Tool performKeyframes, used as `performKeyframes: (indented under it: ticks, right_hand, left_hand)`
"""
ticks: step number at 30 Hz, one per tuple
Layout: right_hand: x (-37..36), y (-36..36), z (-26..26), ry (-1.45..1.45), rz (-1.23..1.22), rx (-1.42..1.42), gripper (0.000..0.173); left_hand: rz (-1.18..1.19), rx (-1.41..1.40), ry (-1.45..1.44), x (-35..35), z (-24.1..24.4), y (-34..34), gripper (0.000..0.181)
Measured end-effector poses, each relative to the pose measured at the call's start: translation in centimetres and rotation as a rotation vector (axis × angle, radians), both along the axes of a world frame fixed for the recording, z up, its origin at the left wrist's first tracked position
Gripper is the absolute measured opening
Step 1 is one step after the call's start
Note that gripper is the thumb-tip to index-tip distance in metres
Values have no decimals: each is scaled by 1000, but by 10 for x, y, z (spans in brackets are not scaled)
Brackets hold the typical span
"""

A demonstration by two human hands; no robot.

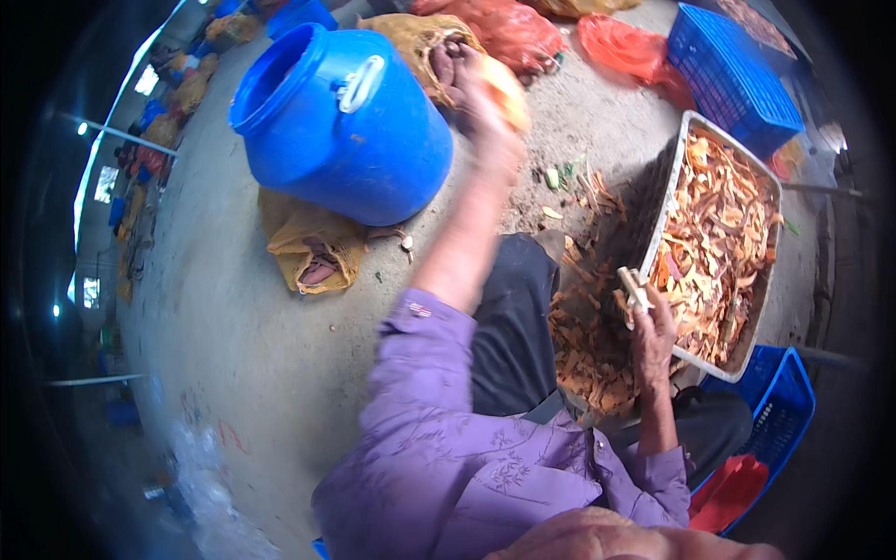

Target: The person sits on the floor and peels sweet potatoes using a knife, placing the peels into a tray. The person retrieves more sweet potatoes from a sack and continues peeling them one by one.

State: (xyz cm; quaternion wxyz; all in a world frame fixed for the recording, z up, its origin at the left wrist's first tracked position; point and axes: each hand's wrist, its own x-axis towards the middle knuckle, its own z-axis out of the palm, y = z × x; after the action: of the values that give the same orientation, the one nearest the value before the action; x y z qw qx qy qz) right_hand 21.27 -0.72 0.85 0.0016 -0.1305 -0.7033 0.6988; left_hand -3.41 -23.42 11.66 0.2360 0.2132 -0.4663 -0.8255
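My left hand (480, 105) is stretched out past the far right side of a blue plastic barrel (364, 133), blurred by motion. In it is a peeled, orange-fleshed root (505, 91), probably a sweet potato. Just behind that hand, a yellow mesh sack (402, 35) lies with purple-skinned roots (442, 63) showing at its mouth. My right hand (654, 332) grips a pale-handled peeler (635, 290), close to the left rim of a crate (668, 203) heaped with orange and brown peelings (717, 245). The barrel's lidless mouth faces up and left; its contents are hidden.
Loose peelings (595, 371) cover the floor between my legs. Another mesh sack (311, 252) of roots lies against the barrel. Red bags (490, 35) and a blue crate (735, 77) stand beyond. At my right is another blue crate (784, 392) with red material (731, 490) in it.
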Motion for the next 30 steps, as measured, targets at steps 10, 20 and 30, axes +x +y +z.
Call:
performKeyframes:
  ticks: [10, 20, 30]
  right_hand:
    - [-6, 30, 10, -143, -62, 65, 40]
    - [46, 154, 43, 66, -312, 231, 48]
    - [-12, 260, -15, -196, -663, 521, 19]
  left_hand:
    - [138, -427, -45, -90, 120, -235, 22]
    - [-1038, -695, -332, 52, -75, -6, 29]
    - [-1397, -1169, -30, 71, -79, 143, 33]
